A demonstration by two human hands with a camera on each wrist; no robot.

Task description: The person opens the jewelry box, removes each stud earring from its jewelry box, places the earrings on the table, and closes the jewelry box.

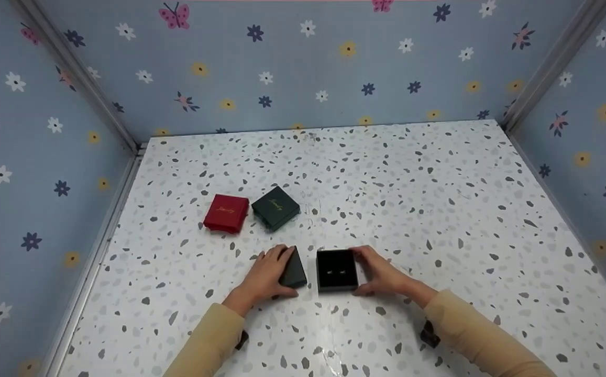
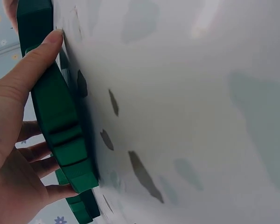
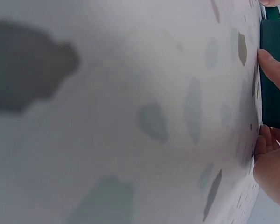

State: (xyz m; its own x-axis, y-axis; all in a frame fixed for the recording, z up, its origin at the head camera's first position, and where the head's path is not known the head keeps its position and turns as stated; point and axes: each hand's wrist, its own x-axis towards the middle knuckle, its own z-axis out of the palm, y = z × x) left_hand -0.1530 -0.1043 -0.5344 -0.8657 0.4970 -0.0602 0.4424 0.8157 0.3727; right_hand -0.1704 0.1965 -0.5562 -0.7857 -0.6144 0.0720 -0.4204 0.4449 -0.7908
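Near the middle of the table, an open dark green jewelry box (image 1: 337, 289) stands with a black insert (image 1: 337, 262) facing up. Two small shiny earrings (image 1: 335, 272) sit in that insert. My right hand (image 1: 381, 272) holds the box from its right side, thumb at the near corner and fingers at the far one. To the left, my left hand (image 1: 266, 275) grips the dark green lid (image 1: 295, 271), which looks tilted. In the left wrist view, green ribbon (image 2: 67, 135) shows along the lid's side, between thumb and fingers. The right wrist view catches only the box's green side (image 3: 274, 84).
Behind my left hand lie a closed red jewelry box (image 1: 227, 212) and a closed dark green jewelry box (image 1: 276, 207), both with gold lettering. Flower-printed panels (image 1: 292, 63) wall the speckled white table (image 1: 412, 183) at the back and both sides.
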